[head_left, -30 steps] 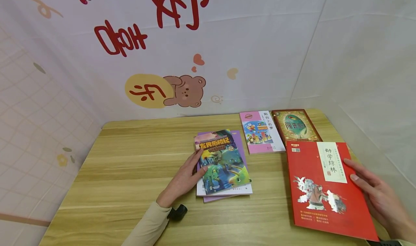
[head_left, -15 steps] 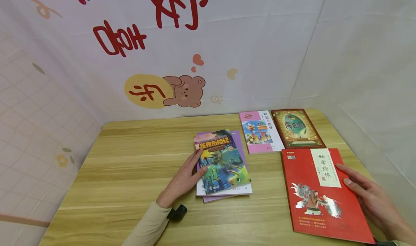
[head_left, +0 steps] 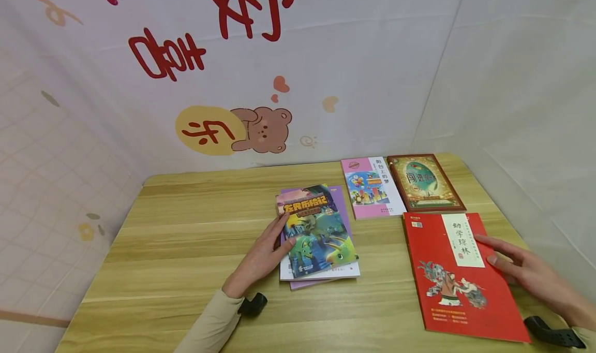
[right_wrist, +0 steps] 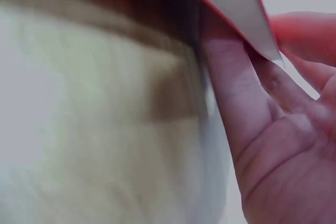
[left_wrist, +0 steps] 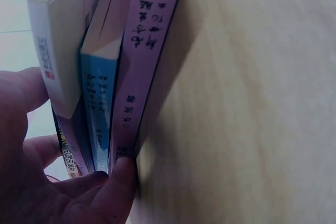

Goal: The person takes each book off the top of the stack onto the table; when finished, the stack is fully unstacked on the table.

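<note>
At mid-table, my left hand [head_left: 259, 256] rests against the left edge of a small stack of books. The top book [head_left: 317, 234] has a colourful dinosaur cover; under it a white page edge and a purple book [head_left: 345, 208] stick out. In the left wrist view, my fingers touch the ends of the stacked books, among them a blue spine [left_wrist: 100, 103] and a purple spine [left_wrist: 139, 72]. At the right, my right hand [head_left: 531, 275] pinches the right edge of a large red book [head_left: 461, 296], thumb on the cover and fingers beneath.
Beyond the red book lie a pink-and-white book [head_left: 374, 190] and a brown-bordered book [head_left: 426, 182], side by side at the back of the wooden table [head_left: 186, 239]. A printed white curtain [head_left: 363, 58] stands behind and at both sides.
My right hand has drawn the red book left and lowered it toward the table, uncovering more of the brown-bordered book. My left hand stays against the stack.
</note>
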`<state>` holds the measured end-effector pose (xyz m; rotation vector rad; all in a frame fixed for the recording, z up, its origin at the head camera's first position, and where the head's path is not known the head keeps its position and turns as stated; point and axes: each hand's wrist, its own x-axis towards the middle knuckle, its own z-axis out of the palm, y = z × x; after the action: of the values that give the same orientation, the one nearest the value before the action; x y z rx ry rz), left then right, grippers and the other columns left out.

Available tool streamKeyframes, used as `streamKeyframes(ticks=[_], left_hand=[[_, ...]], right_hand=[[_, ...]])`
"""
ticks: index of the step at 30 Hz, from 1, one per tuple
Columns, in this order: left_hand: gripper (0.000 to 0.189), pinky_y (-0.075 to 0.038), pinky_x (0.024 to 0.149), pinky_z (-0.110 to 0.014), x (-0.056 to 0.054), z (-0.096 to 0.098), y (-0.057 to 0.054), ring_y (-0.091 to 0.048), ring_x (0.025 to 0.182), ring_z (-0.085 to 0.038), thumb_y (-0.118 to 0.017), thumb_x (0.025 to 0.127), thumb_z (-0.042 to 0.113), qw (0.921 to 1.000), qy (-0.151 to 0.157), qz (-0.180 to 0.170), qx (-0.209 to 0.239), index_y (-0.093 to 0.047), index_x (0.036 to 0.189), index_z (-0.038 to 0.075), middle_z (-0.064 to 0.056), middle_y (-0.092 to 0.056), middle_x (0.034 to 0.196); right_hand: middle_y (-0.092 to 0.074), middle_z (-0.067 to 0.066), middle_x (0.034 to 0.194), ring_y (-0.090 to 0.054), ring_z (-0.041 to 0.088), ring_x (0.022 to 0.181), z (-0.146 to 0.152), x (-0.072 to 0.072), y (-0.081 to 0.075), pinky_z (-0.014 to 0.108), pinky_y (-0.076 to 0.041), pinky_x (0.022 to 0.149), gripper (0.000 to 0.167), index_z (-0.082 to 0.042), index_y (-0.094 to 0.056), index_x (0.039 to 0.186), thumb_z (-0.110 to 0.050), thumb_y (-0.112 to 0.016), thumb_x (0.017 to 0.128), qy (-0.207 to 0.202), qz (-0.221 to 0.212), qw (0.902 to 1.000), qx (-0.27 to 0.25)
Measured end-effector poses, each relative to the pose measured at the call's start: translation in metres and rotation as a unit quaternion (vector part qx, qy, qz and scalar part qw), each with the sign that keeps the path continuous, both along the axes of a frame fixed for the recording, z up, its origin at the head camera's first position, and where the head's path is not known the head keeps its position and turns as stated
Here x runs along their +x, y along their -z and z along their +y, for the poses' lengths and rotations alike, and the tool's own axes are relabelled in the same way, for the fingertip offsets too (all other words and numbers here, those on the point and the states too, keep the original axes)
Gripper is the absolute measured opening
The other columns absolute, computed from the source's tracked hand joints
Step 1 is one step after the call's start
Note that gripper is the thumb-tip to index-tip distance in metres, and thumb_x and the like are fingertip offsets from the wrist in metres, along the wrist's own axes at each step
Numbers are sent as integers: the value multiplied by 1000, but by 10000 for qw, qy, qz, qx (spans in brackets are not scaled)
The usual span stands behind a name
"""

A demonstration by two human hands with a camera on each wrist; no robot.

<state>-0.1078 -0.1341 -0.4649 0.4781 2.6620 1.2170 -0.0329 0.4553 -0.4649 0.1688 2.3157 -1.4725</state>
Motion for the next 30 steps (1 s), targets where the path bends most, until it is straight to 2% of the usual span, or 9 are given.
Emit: streamKeyframes(ticks=[2, 4, 7, 8, 11, 15, 20, 23, 30], left_hand=[[73, -29, 118, -63, 0, 0, 1, -25, 153, -42, -56, 106, 47, 10000, 14, 54, 5, -23, 167, 23, -13, -20, 171], [73, -28, 118, -63, -1, 0, 1, -25, 153, -42, -56, 106, 47, 10000, 29, 58, 3, -23, 167, 23, -14, -20, 171], [74, -27, 119, -62, -1, -1, 2, -23, 154, -39, -55, 106, 48, 10000, 49, 10, -8, -21, 167, 25, -12, -18, 171], [74, -27, 119, -62, -1, -1, 2, -23, 154, -40, -55, 106, 48, 10000, 56, 8, 5, -22, 167, 25, -13, -18, 171], [74, -26, 120, -60, -2, -1, 1, -21, 155, -37, -55, 106, 50, 10000, 63, -54, 0, -21, 167, 27, -10, -17, 172], [74, -26, 120, -60, -1, -1, 1, -22, 154, -37, -55, 105, 49, 10000, 67, -24, 25, -21, 167, 26, -11, -18, 172], [75, -25, 121, -60, -1, -1, 1, -21, 155, -37, -55, 105, 50, 9999, 73, -71, 54, -21, 167, 26, -10, -17, 172], [75, -25, 120, -61, -1, -2, 0, -21, 155, -37, -55, 105, 51, 9999, 51, -115, 49, -21, 167, 27, -10, -17, 172], [75, -26, 120, -62, -2, -2, 0, -22, 155, -37, -55, 105, 52, 9999, 40, -102, 24, -21, 167, 27, -10, -17, 172]], right_hand=[[-54, -6, 127, -71, 26, 94, 3, -3, -2, 47, -62, 74, 61, -26, -24, 167, -29, -49, 111, -133, 4, 9997, 192], [-51, 11, 134, -71, 25, 93, 4, -6, -3, 46, -62, 73, 62, -25, -23, 167, -30, -49, 111, -203, -16, 9990, 395], [-40, 35, 142, -69, 22, 93, 6, -10, -5, 42, -62, 72, 63, -18, -23, 167, -30, -50, 111, -382, 53, 9966, 726], [-37, 39, 143, -69, 20, 94, 7, -11, -5, 41, -62, 72, 63, -16, -23, 166, -30, -50, 111, -444, 95, 9957, 802], [-39, 39, 142, -63, 8, 98, 9, -15, -7, 35, -61, 71, 62, -11, -30, 163, -27, -55, 109, -686, 405, 9885, 1282], [-45, 35, 139, -58, 3, 100, 11, -19, -11, 30, -59, 71, 59, -11, -39, 159, -25, -60, 106, -905, 653, 9781, 1756], [-49, 34, 134, -61, 26, 106, 12, -24, -16, 30, -59, 70, 59, -11, -36, 160, -21, -58, 107, -958, 456, 9768, 1862], [-49, 33, 134, -58, 35, 111, 12, -26, -17, 29, -59, 69, 59, -13, -35, 161, -22, -57, 107, -896, 351, 9745, 2027], [-47, 36, 133, -58, 38, 110, 11, -28, -15, 30, -60, 67, 58, -3, -37, 157, -19, -59, 105, -775, 369, 9733, 2127]])
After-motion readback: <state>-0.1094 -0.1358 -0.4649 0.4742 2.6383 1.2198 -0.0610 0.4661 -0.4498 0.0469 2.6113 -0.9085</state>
